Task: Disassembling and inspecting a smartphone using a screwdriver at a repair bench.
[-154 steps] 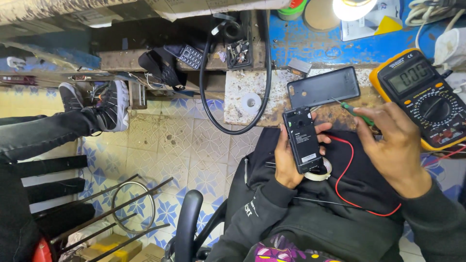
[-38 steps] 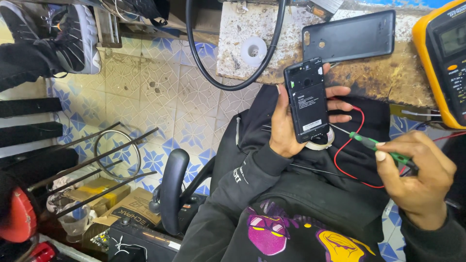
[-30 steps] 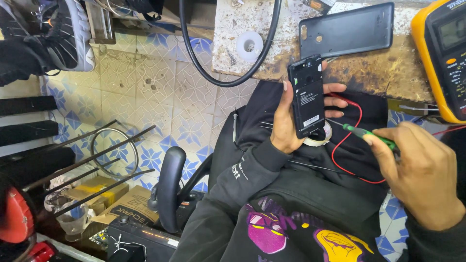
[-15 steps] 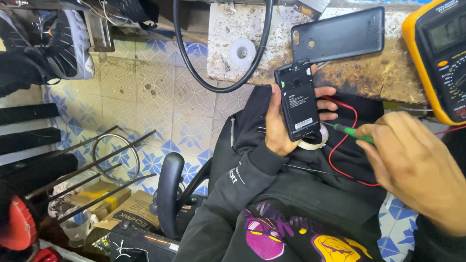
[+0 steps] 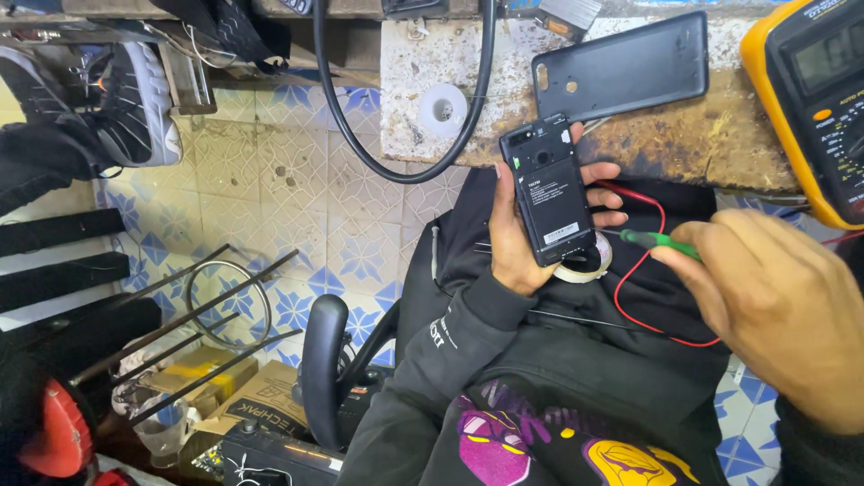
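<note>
Two hands work over the lap, and compared with half a second ago the view has dipped slightly, so the bench edge sits higher in the frame and the green tool has drawn in closer to the phone. The left hand (image 5: 522,236) grips an opened phone (image 5: 551,191) upright, fingers wrapped around its right edge and thumb behind; its bare back faces the camera, showing a black battery with a small white rectangular label near the bottom and a green mark at the upper left. A roll of tape (image 5: 585,266) hangs just below it. The right hand (image 5: 778,306) is closed around a green-handled screwdriver (image 5: 661,241), its tip pointing at the phone's lower right side. A red wire (image 5: 641,270) loops across the dark hoodie beneath. On the worn bench (image 5: 702,144) lie the detached grey back cover (image 5: 621,67) and a yellow multimeter (image 5: 814,99). Brown cardboard boxes (image 5: 247,405) sit on the floor at lower left.
</note>
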